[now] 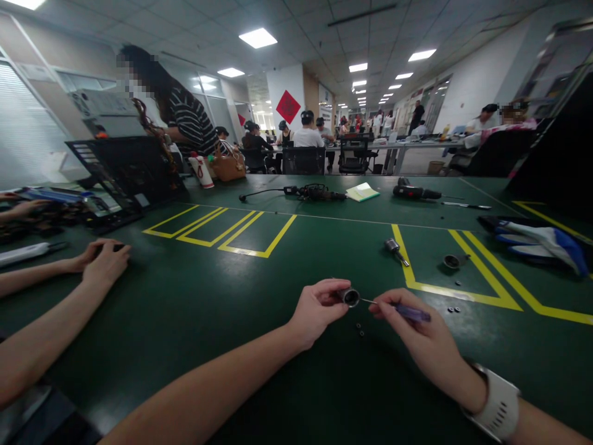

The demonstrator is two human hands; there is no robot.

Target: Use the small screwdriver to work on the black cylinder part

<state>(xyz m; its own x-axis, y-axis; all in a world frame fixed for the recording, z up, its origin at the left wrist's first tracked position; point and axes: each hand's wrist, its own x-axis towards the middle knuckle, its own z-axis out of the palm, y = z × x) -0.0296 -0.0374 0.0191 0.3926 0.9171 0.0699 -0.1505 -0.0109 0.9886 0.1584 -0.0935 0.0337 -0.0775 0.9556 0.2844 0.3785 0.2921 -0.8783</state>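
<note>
My left hand (pixel 319 309) grips a short hollow metal cylinder (pixel 351 297), its open end turned toward my right hand. Between the fingers of my right hand (pixel 417 327) is a screwdriver (pixel 412 313) with a translucent purple handle. Its thin shaft points left, the tip at the cylinder's opening; whether it touches inside I cannot tell. Below the cylinder lie small dark ring-like parts (pixel 360 330). Farther right are more small round parts (pixel 454 309), a metal cup-shaped part (pixel 455 261) and a metal piece with a narrow shaft (pixel 396 250).
Yellow tape (pixel 467 295) marks outlines on the green table (pixel 208 346). Toward the back lie a power drill (pixel 416 190), a notepad (pixel 362 192) and a cabled tool (pixel 319 192). Gloves (pixel 540 241) rest at right. At left, a co-worker's hands (pixel 104 262) hold a dark part.
</note>
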